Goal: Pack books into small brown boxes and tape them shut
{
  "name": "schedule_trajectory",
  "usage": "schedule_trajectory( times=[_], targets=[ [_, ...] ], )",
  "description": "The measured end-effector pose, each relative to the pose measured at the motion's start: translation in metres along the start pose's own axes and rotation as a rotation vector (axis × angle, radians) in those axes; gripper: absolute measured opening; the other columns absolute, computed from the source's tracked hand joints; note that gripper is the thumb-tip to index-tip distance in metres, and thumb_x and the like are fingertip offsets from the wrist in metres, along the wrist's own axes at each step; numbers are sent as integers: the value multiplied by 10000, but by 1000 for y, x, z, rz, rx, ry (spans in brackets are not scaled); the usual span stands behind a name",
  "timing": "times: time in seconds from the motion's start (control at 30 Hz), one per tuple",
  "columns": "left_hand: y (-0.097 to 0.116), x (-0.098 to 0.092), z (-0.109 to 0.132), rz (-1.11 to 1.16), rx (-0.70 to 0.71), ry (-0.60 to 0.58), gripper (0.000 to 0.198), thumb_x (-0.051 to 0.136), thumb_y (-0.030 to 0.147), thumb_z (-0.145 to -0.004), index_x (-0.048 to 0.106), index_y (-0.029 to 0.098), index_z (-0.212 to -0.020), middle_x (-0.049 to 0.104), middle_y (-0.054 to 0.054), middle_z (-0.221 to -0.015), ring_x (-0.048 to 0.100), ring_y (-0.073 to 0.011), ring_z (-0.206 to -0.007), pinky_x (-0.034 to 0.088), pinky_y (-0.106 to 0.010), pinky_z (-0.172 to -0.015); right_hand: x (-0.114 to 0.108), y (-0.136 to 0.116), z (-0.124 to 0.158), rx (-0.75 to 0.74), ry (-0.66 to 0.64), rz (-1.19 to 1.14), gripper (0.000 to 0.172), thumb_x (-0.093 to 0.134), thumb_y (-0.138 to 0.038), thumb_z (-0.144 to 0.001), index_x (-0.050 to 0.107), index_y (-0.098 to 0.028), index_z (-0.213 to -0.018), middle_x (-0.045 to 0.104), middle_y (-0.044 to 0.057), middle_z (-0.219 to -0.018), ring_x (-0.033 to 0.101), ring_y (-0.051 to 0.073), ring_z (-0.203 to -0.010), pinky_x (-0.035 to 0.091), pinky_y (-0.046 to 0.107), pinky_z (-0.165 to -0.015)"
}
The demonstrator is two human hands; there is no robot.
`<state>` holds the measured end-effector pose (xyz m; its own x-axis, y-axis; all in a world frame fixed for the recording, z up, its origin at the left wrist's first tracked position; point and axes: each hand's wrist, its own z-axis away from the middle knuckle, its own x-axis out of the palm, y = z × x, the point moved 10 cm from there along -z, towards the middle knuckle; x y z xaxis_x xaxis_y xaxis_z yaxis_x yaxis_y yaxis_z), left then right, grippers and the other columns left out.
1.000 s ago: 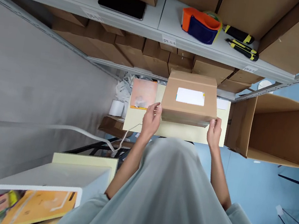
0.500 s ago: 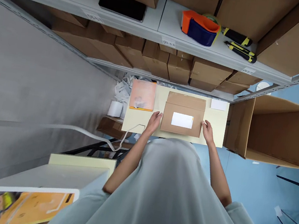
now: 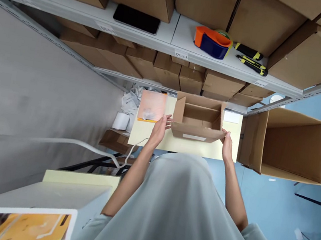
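Note:
A small cardboard box [image 3: 197, 131] stands on the pale yellow table [image 3: 171, 144], its top open and its inside showing no contents. The front flap leans towards me and carries a white label [image 3: 194, 137], seen at a slant. My left hand [image 3: 159, 130] is at the box's left front corner, its fingers apart and their tips by the cardboard. On the opposite side my right hand [image 3: 227, 143] pinches the right end of the front flap between thumb and fingers. Left of the box lies a pinkish-orange packet [image 3: 152, 105]; a white slip [image 3: 231, 117] lies to its right.
Above the table, a metal shelf [image 3: 149, 39] holds cartons, a black phone [image 3: 136, 18], an orange and blue tape dispenser [image 3: 212, 43] and utility knives [image 3: 251, 63]. A large open carton [image 3: 296, 145] stands right. Left are a white roll [image 3: 121, 121] and a cable [image 3: 83, 144].
The small box went from closed to open, its lid now up and its front flap tilted towards me. My right hand moved slightly right with the flap; my left hand's fingers spread.

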<state>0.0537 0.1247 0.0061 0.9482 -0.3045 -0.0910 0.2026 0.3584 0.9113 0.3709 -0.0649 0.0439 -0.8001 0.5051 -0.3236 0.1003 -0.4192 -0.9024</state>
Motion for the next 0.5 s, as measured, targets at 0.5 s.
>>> schedule_trajectory(
  times=[0.5],
  targets=[
    [-19, 24, 8, -495, -10, 4, 986, 919, 383, -736, 494, 193, -1604, 597, -226, -1598, 661, -402, -1382, 516, -543, -1174, 7, 26, -6, 166, -16, 428, 957, 780, -751, -818, 542, -176, -1545, 637, 242, -1536, 776, 372, -1139, 582, 590, -1071]
  ],
)
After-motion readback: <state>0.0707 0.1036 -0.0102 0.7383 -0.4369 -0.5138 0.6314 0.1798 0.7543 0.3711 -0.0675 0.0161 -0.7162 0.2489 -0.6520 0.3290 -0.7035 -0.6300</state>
